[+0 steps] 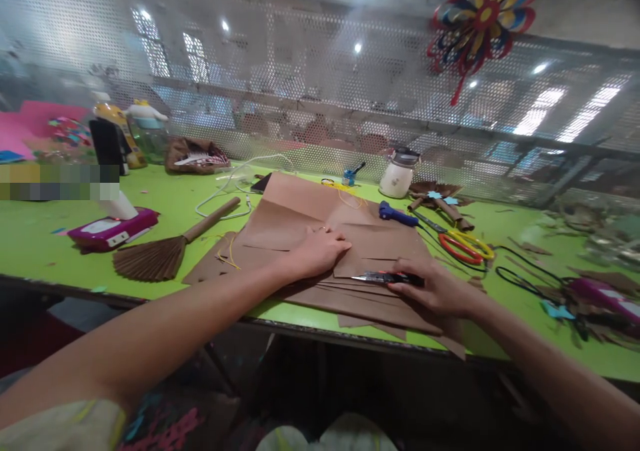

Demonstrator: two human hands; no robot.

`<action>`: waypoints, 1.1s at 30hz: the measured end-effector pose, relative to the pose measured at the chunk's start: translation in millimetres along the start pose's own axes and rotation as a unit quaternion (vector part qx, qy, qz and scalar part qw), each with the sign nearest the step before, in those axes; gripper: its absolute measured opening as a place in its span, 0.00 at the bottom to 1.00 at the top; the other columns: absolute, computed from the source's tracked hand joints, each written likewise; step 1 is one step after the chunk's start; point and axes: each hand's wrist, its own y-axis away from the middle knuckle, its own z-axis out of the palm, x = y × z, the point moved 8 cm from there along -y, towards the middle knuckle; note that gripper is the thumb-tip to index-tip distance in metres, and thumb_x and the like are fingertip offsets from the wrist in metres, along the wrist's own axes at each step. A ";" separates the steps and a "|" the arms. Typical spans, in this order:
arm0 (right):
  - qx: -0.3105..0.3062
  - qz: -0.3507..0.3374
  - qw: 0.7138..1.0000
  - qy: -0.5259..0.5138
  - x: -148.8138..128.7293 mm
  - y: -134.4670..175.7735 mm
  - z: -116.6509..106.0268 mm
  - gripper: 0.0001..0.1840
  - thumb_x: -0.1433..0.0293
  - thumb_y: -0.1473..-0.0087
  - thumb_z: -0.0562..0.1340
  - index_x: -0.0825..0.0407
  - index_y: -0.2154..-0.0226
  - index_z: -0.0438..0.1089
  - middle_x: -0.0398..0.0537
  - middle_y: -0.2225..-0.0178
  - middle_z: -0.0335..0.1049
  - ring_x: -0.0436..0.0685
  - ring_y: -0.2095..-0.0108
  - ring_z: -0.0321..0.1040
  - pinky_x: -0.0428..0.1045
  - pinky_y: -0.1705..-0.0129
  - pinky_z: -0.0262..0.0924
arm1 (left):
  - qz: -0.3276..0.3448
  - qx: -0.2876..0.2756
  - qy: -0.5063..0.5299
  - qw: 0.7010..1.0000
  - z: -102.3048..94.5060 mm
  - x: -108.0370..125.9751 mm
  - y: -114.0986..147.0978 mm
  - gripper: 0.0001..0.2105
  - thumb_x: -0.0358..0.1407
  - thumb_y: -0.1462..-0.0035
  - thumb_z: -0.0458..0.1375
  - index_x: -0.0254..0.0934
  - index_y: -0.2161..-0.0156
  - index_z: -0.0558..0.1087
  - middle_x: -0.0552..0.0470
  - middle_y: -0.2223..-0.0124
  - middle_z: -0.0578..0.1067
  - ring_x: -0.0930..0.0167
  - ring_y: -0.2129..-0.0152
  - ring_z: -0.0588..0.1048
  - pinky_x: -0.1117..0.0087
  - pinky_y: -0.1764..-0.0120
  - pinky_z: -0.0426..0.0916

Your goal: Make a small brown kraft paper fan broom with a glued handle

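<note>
My left hand [323,251] presses down on creased brown kraft paper [295,204], its fingers spread on the sheet. In my right hand [433,284] is a utility knife [395,277] with a dark handle, closed in my fingers. Its blade points left and lies at the paper, just right of my left hand. Several layers of brown paper are stacked under both hands, with the lower edges reaching past the table's front edge. To the left lies a pleated brown paper fan [155,257] with a rolled paper handle.
Scissors with orange and yellow handles [463,247] and a blue glue gun [397,215] lie right of the paper. A white jar [397,174] stands behind. Purple power strips [117,229] sit at both sides, and a white cable [205,204] curves across the green table [45,244].
</note>
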 end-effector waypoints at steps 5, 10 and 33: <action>0.005 -0.002 1.000 0.030 -6.6 -10.3 -2.0 0.13 0.61 0.44 0.56 0.51 0.63 0.70 0.48 0.68 0.72 0.54 0.69 0.67 0.47 0.68 0.57 | 0.009 0.009 0.005 1.000 0.7 1.0 0.2 0.14 0.29 0.42 0.47 0.41 0.55 0.72 0.46 0.54 0.71 0.60 0.56 0.63 0.60 0.60 0.57; -0.001 -0.028 0.999 0.023 -14.2 -20.4 0.5 0.14 0.61 0.44 0.56 0.52 0.62 0.70 0.49 0.67 0.72 0.54 0.69 0.66 0.47 0.68 0.56 | 0.012 0.012 0.008 1.000 2.0 -1.8 0.1 0.14 0.29 0.42 0.47 0.41 0.56 0.72 0.46 0.53 0.71 0.60 0.55 0.63 0.58 0.58 0.56; 0.236 0.176 0.955 0.022 78.9 -25.4 -49.4 0.22 0.63 0.48 0.58 0.55 0.52 0.65 0.48 0.70 0.74 0.57 0.70 0.69 0.50 0.68 0.61 | -0.061 0.050 0.060 0.995 -4.0 -19.1 2.0 0.14 0.39 0.40 0.48 0.39 0.54 0.70 0.45 0.50 0.68 0.63 0.55 0.64 0.60 0.54 0.59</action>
